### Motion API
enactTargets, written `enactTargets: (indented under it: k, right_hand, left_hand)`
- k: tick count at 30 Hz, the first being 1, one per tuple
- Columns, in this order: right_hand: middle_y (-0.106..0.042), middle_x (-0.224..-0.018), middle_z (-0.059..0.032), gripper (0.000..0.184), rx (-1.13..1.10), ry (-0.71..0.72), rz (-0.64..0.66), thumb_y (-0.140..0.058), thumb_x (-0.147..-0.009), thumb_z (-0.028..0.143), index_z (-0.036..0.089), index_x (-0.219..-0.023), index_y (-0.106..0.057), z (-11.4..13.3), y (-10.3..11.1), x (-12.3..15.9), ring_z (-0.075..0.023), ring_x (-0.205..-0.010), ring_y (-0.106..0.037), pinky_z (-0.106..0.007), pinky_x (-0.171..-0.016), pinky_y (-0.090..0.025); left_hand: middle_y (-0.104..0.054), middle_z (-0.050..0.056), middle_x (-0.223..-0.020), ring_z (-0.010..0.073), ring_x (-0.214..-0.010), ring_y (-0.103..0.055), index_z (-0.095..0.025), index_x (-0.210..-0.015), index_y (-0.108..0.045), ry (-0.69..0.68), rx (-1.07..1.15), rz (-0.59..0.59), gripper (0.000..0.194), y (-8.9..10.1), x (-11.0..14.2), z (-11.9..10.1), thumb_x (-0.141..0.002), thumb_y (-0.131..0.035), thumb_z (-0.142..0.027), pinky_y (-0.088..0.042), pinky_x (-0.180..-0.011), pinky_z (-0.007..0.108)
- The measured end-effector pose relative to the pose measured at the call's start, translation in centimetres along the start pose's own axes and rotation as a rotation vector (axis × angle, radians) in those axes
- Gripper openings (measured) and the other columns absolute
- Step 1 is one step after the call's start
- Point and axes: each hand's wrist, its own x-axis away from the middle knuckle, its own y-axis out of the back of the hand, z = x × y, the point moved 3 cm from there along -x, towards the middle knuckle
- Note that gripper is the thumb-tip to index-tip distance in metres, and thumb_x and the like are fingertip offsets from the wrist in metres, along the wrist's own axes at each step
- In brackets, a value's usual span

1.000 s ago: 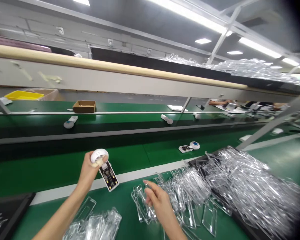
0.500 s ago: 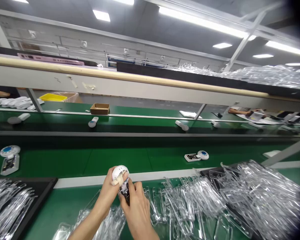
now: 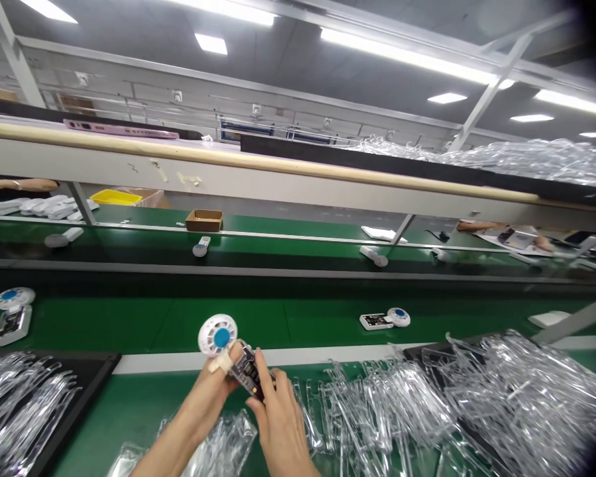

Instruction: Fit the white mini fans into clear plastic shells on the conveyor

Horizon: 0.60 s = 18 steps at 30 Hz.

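A small white handheld fan [image 3: 217,335] with a blue centre is tilted between my hands, its round head up and left. The fan's handle is open and shows a dark circuit board [image 3: 249,373]. My left hand [image 3: 217,374] is closed around the fan near the neck, and tan tape wraps its thumb. My right hand [image 3: 279,414] grips the lower end of the handle, fingers on the board's right edge. Below and right of my hands lie bunches of clear plastic pieces [image 3: 377,411].
Two more open fans lie on the green belt, one at left [image 3: 12,321] and one at right [image 3: 385,319]. Black trays [image 3: 97,371] of clear plastic stand on both sides. Beyond the crossbars are a brown box [image 3: 204,220], a yellow tray [image 3: 116,197] and other people's arms.
The fan has turned so that its blue-centred face and circuit board now show. My left hand has shifted slightly left and down. The view has tilted slightly.
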Motion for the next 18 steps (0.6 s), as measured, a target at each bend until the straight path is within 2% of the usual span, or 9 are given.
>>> enactTargets:
  k: [3, 6, 7, 9, 10, 12, 15, 18]
  right_hand:
    - [-0.053, -0.109, -0.0056, 0.071, -0.076, 0.001, 0.057, -0.052, -0.08, 0.015, 0.041, -0.14, -0.024, 0.7, 0.3, -0.3, -0.0258, -0.095, -0.055, -0.035, -0.074, -0.051]
    - [-0.056, -0.112, -0.0054, 0.043, -0.387, -0.137, 0.053, -0.04, -0.09, 0.033, 0.03, -0.133, -0.04, 0.9, 0.0, -1.7, -0.0206, -0.1, -0.055, -0.029, -0.08, -0.047]
    - [-0.059, -0.106, -0.0061, 0.038, -0.475, -0.21, 0.009, -0.033, -0.092, 0.038, 0.024, -0.123, -0.049, 0.8, -0.1, -2.5, -0.0197, -0.096, -0.057, -0.028, -0.078, -0.047]
    - [-0.064, -0.082, -0.0059, 0.045, -0.566, -0.321, -0.091, -0.023, -0.092, 0.045, 0.019, -0.089, -0.06, 0.8, -0.6, -4.1, -0.0194, -0.078, -0.06, -0.028, -0.07, -0.046]
    - [-0.062, -0.071, -0.005, 0.049, -0.58, -0.34, -0.123, -0.021, -0.092, 0.048, 0.02, -0.075, -0.058, 1.0, -0.8, -4.8, -0.0194, -0.07, -0.059, -0.029, -0.066, -0.045]
    - [-0.06, -0.062, -0.0046, 0.051, -0.59, -0.331, -0.164, -0.019, -0.091, 0.05, 0.022, -0.064, -0.052, 1.5, -1.2, -5.9, -0.0194, -0.063, -0.057, -0.03, -0.064, -0.043]
    - [-0.062, -0.066, -0.0057, 0.05, -0.592, -0.299, -0.175, -0.017, -0.09, 0.05, 0.022, -0.066, -0.051, 2.3, -2.0, -6.6, -0.0193, -0.064, -0.057, -0.029, -0.065, -0.042]
    - [-0.064, -0.068, -0.0065, 0.049, -0.56, -0.303, -0.135, -0.017, -0.09, 0.049, 0.022, -0.065, -0.051, 2.3, -3.5, -7.4, -0.0198, -0.065, -0.058, -0.029, -0.065, -0.042]
  left_hand:
    - [-0.063, 0.007, -0.097, 0.0186, -0.084, -0.058, -0.016, -0.099, -0.062, 0.076, -0.009, -0.081, 0.05, 0.8, 0.1, 1.2, -0.062, -0.074, -0.048, -0.049, -0.069, 0.029]
    - [-0.062, 0.006, -0.099, 0.0198, -0.088, -0.056, -0.018, -0.098, -0.062, -0.027, -0.067, -0.169, 0.055, 1.2, 0.5, 0.9, -0.056, -0.077, -0.05, -0.047, -0.068, 0.028]
    - [-0.062, 0.006, -0.1, 0.0204, -0.089, -0.056, -0.018, -0.099, -0.062, -0.072, -0.083, -0.188, 0.056, 1.1, 0.7, 0.6, -0.055, -0.077, -0.05, -0.047, -0.068, 0.027]
    - [-0.063, 0.006, -0.101, 0.0211, -0.089, -0.057, -0.019, -0.098, -0.062, -0.166, -0.101, -0.215, 0.056, 0.9, 1.1, 0.0, -0.054, -0.077, -0.049, -0.045, -0.067, 0.027]
    - [-0.063, 0.007, -0.101, 0.0212, -0.088, -0.057, -0.019, -0.098, -0.062, -0.21, -0.103, -0.226, 0.055, 0.8, 1.3, -0.4, -0.054, -0.078, -0.049, -0.044, -0.066, 0.026]
    - [-0.063, 0.007, -0.097, 0.0215, -0.085, -0.058, -0.018, -0.096, -0.061, -0.254, -0.112, -0.237, 0.054, 0.8, 1.6, -0.9, -0.054, -0.077, -0.048, -0.043, -0.064, 0.026]
    - [-0.063, 0.005, -0.089, 0.0204, -0.081, -0.059, -0.018, -0.093, -0.06, -0.237, -0.121, -0.233, 0.053, 1.5, 1.3, -1.4, -0.054, -0.077, -0.05, -0.044, -0.066, 0.028]
    - [-0.063, 0.003, -0.089, 0.0181, -0.081, -0.059, -0.019, -0.093, -0.061, -0.18, -0.098, -0.209, 0.05, 2.6, -0.5, -1.6, -0.056, -0.077, -0.049, -0.045, -0.069, 0.028]
